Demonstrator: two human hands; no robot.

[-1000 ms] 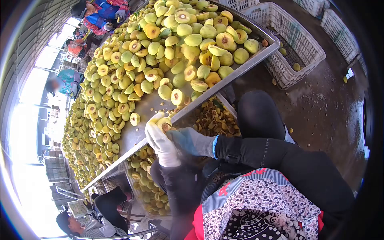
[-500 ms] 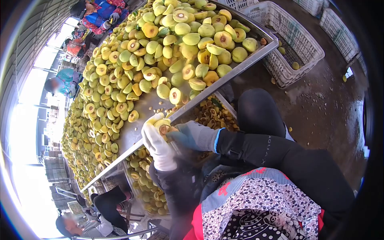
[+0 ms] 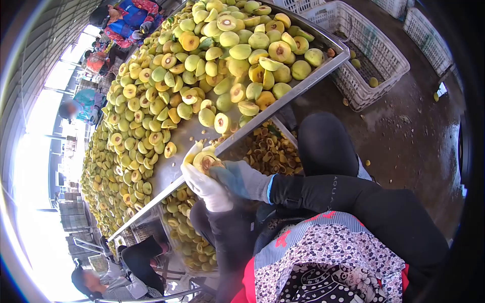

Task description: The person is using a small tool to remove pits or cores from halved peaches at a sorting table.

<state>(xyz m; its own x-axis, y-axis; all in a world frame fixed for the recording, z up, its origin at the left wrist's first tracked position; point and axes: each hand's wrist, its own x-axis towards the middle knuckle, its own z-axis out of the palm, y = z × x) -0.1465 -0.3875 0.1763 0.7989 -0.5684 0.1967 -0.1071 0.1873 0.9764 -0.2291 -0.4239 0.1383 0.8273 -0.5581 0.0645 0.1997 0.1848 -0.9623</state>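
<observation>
- left hand (image 3: 205,186), white glove: curled round fruit half (image 3: 205,160)
- right hand (image 3: 241,178), grey-blue glove: touching it, can't tell finger spread
- both near metal table (image 3: 288,98) edge

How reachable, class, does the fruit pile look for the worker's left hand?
Probably yes: between the left hand and fruit pile lies mostly bare metal tabletop, though that hand holds cut fruit.

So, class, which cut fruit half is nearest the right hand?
The fruit half in the white-gloved left hand; the piled halves lie farther off, on the metal table.
</observation>
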